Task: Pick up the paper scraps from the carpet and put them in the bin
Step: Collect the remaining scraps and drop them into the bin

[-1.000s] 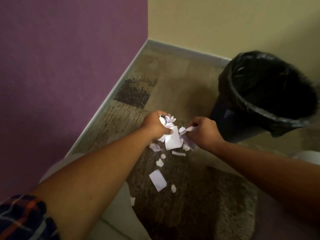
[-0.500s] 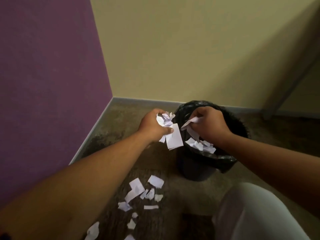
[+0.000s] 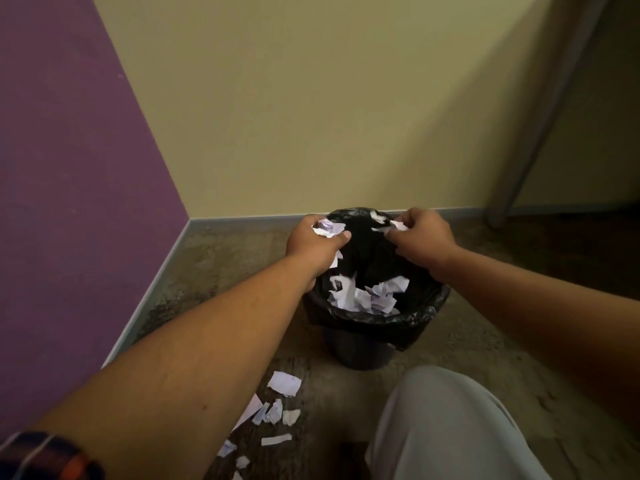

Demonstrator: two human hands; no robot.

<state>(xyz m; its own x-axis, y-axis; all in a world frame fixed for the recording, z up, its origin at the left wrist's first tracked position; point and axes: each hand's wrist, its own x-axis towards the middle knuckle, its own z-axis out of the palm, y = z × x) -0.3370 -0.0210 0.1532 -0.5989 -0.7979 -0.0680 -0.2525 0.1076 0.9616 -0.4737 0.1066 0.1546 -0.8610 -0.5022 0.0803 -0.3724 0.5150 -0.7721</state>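
While hovering over the mouth of the bin (image 3: 363, 344), gripping a crumpled wad of paper scraps (image 3: 327, 228) in the left hand (image 3: 313, 245) at about ten o'clock on the rim, fingers curled round it. Pinching a smaller scrap (image 3: 398, 226) in the right hand (image 3: 420, 237) at about two o'clock, keeping the hands apart across the dark opening. Judging the task as partway along: seeing a heap of white pieces (image 3: 363, 296) already inside the liner, toward six o'clock. Not yet releasing either handful. Noting a scatter of loose scraps (image 3: 284, 382) on the carpet (image 3: 225, 265) at about seven o'clock from the bin, beside a grey trouser knee (image 3: 443, 427), probably needing another gathering trip.
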